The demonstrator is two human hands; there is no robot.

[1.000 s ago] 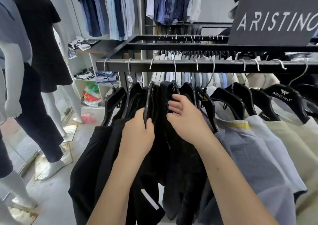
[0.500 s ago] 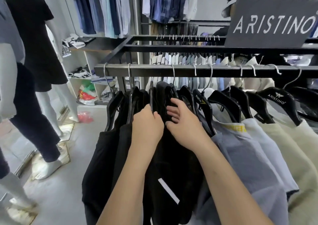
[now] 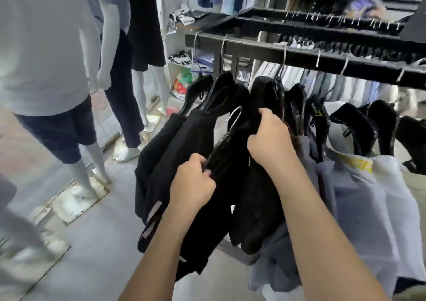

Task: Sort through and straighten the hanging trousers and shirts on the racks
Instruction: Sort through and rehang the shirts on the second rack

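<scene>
Head view, blurred by motion. Black hanger (image 3: 221, 146) off the rail (image 3: 299, 55) now, tilted, its wire hook (image 3: 235, 117) free in the air below the bar; half a second ago hooked up among the others. Gripped at its lower end by the left hand (image 3: 192, 186), fingers curled round it, lower and further left than before. Right hand (image 3: 269, 139) just beside, fingers curled into the top of a bunched black garment (image 3: 255, 185); cannot tell whether that garment hangs from the freed hanger. More black trousers (image 3: 161, 153) to the left, on hangers hooked over the rail. Grey and pale shirts (image 3: 359, 197) to the right on black hangers. Behind, beneath the rail, a further row of light shirts (image 3: 299, 79). Mannequins (image 3: 46, 58) at the left far larger in view than earlier; dark sign (image 3: 415, 21) now almost out of the top right corner.
</scene>
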